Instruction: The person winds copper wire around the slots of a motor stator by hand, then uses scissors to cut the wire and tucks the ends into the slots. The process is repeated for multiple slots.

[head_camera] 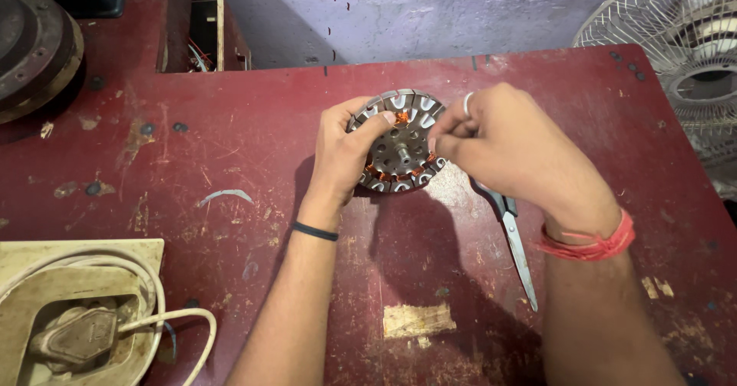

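A round metal motor stator with slotted teeth and copper windings stands tilted on the dark red table. My left hand grips its left rim, thumb lying over the top by a copper coil. My right hand pinches at the stator's right edge, fingers closed together on something too small to make out, perhaps fine wire. A ring shows on one finger. Scissors lie under my right wrist, blades pointing toward me.
A cream-coloured switch board with a plug and white cable sits at the near left corner. A heavy dark round part rests at the far left. A fan's wire guard stands beyond the table's right edge.
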